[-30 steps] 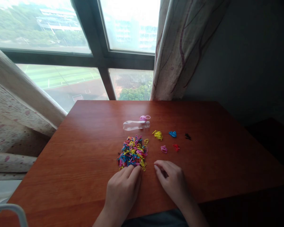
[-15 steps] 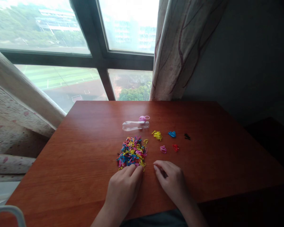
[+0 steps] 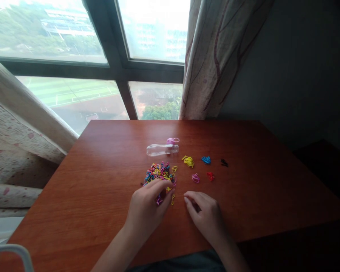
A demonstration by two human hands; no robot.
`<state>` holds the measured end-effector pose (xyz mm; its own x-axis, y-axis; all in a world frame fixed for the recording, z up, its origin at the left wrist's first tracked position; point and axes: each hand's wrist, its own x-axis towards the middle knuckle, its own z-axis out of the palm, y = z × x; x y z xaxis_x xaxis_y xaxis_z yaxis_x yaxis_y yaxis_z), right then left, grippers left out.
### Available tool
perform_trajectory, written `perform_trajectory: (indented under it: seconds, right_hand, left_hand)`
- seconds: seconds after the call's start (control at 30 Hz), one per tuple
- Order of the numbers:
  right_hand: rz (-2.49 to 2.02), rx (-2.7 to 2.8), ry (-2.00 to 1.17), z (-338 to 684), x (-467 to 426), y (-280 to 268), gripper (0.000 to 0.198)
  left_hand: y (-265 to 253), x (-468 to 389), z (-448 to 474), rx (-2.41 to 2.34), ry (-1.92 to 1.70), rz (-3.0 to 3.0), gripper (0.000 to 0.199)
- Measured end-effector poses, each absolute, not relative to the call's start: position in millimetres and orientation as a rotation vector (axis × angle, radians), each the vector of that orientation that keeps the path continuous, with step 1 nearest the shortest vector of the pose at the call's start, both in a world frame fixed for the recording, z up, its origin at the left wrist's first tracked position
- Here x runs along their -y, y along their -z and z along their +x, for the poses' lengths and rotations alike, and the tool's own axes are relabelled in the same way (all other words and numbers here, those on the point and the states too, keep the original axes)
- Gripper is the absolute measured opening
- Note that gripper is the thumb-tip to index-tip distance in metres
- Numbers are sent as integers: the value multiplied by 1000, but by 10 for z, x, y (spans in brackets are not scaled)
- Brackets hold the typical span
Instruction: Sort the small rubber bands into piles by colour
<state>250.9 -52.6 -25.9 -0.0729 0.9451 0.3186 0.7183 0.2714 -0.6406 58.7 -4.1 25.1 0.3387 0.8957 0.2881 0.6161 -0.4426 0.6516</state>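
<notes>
A mixed pile of small rubber bands [image 3: 158, 173] in several colours lies on the brown table. Over its near side is my left hand [image 3: 149, 202], thumb and forefinger spread apart, holding nothing that I can see; it covers part of the pile. To the right, my right hand [image 3: 205, 211] rests on the table with thumb and forefinger together; anything between the tips is too small to make out. Beyond it lie separate little groups: yellow bands [image 3: 188, 161], blue bands [image 3: 206, 160], black bands [image 3: 224, 163], pink bands [image 3: 195, 178] and red bands [image 3: 210, 176].
Behind the pile a clear plastic bottle [image 3: 158, 150] lies on its side, with a pink looped cap [image 3: 170, 141] beside its neck. A window and curtains [image 3: 206, 56] border the table [image 3: 96, 170]. A white curved bar [image 3: 14, 248] shows at lower left.
My left hand has turned and moved a little up over the pile, and its thumb and forefinger have parted. My right hand has stayed in place.
</notes>
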Motion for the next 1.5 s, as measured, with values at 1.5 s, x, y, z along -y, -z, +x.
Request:
perform_trajectory:
  seconds: [1.5]
  right_hand:
    - [-1437, 1862, -498, 2097, 534, 240, 14]
  left_hand:
    - [164, 458, 73, -1419, -868, 2416, 18]
